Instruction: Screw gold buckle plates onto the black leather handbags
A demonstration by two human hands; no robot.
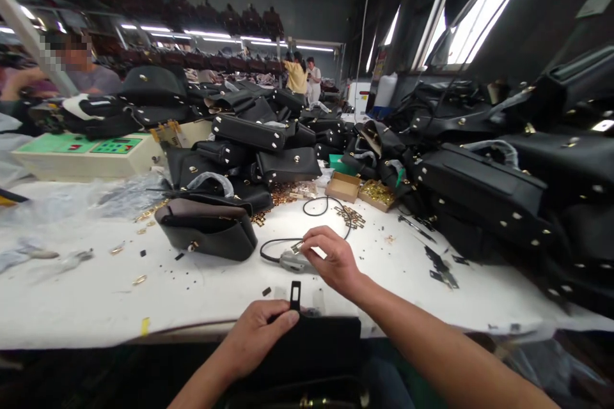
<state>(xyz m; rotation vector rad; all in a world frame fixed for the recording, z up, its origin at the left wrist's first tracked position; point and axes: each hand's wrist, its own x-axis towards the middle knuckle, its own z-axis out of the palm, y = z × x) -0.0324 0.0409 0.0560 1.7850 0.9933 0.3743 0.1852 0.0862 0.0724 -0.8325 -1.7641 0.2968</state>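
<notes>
My left hand [259, 334] grips a black bag [321, 345] at the front table edge, thumb and fingers pinching beside a black tab [295, 296] with a rectangular cutout that stands up from it. Above and to the right, my right hand [330, 259] pinches a small metal piece [296, 247] between thumb and fingertips. Just under that hand lies a grey tool [293, 261] with a black cord, partly hidden by the fingers. An open black bag [206, 230] sits on the white table to the left.
Heaps of black bags [480, 179] line the right and back. Small boxes, one of cardboard [343, 186] and one of gold hardware [377, 195], stand behind. Loose metal frames [352, 217] and scraps dot the table [86, 300]. A green-topped machine [86, 156] is left; people are beyond.
</notes>
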